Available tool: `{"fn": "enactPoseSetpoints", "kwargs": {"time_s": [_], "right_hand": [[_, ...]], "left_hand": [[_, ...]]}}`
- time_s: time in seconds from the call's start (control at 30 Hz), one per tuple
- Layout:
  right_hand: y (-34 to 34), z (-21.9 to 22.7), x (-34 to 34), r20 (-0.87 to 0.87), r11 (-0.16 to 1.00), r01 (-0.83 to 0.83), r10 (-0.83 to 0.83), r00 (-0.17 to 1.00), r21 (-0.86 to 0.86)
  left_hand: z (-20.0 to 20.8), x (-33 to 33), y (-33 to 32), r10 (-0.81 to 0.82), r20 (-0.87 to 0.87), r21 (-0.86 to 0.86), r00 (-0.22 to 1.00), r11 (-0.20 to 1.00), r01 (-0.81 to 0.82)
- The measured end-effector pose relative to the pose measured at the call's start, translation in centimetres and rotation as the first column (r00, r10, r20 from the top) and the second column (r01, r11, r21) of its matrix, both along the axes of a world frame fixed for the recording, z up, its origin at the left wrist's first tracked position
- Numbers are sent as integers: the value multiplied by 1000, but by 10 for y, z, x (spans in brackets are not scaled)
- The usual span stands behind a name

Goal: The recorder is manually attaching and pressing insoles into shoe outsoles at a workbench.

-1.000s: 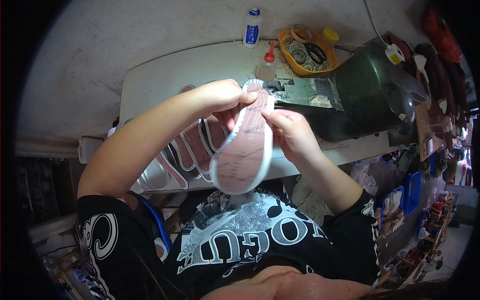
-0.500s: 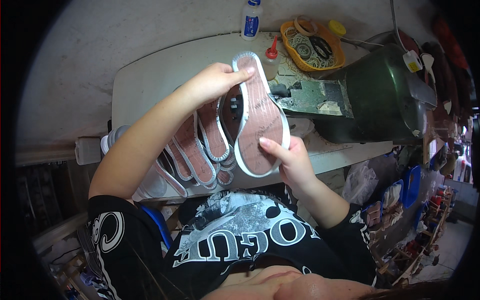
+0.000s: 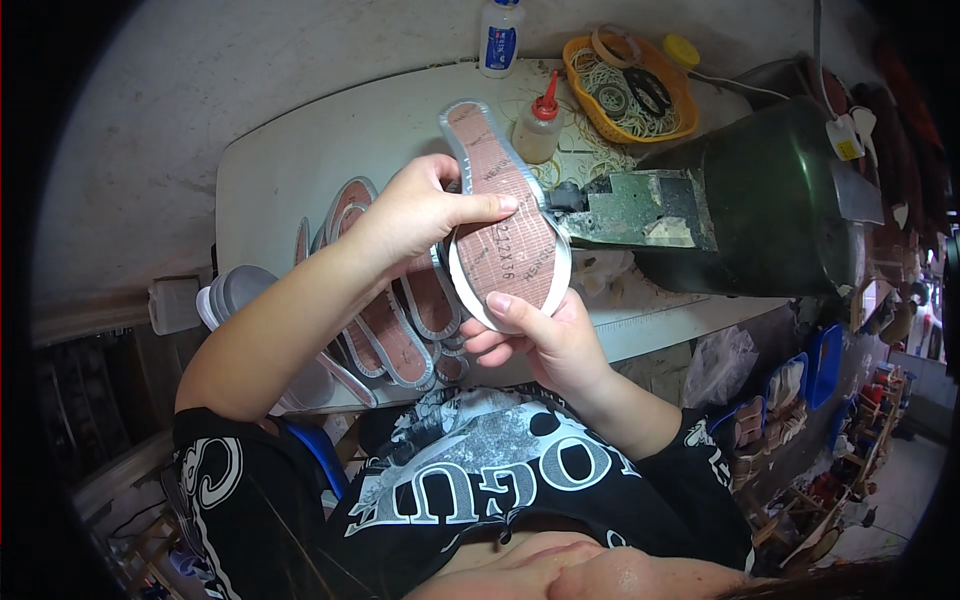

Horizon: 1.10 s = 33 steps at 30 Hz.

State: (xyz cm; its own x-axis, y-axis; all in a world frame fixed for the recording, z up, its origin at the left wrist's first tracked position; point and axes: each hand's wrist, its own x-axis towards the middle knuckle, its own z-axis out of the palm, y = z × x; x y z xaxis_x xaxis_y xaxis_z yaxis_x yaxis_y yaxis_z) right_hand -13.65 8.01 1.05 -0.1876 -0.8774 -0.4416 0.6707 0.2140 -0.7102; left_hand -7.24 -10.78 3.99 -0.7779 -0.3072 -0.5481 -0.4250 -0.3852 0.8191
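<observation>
A brown shoe insole (image 3: 497,180) with a pale rim is tilted up over the table, its narrow heel end pointing away. My left hand (image 3: 425,205) grips it at the middle, thumb pressed on its printed face. At the wide toe end, my right hand (image 3: 555,340) pinches it between thumb and fingers. The insole's right edge is at the tip of the green machine's arm (image 3: 640,210); I cannot tell whether they touch. Under my left forearm lie several more edged insoles (image 3: 405,345), partly hidden and overlapping.
The machine's dark green body (image 3: 770,200) stands at the right. Behind the insole are a red-tipped glue bottle (image 3: 538,130), a white bottle (image 3: 499,40) and a yellow basket (image 3: 645,130) of cords. Stacked round tubs (image 3: 245,290) stand left; a clear plastic bag (image 3: 720,365) is lower right.
The insole has tilted and shifted slightly left. My left hand has slid from the heel end down to the middle, while my right hand has moved a little left along the toe end.
</observation>
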Motion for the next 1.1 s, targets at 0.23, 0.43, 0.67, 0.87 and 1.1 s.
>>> {"fn": "enactPoseSetpoints", "kwargs": {"time_s": [0.23, 0.43, 0.67, 0.87, 1.1], "right_hand": [[-18, 4, 2, 130, 987, 152, -145, 981, -53], [-21, 9, 2, 82, 960, 281, -281, 956, 19], [-24, 12, -10, 113, 974, 226, -225, 968, 1], [-23, 15, -22, -34, 991, 126, -124, 992, 50], [-17, 6, -35, -190, 998, 49, -41, 981, 38]], "left_hand": [[-16, -23, -55, -318, 146, -940, 937, 252, 232], [2, -40, -62, -707, 95, -550, 701, 549, 629], [3, -7, -48, -487, 150, -692, 861, 570, 443], [-5, 16, -20, -268, 187, -679, 945, 660, 322], [5, 17, 10, -119, 305, -554, 945, 784, 278]]}}
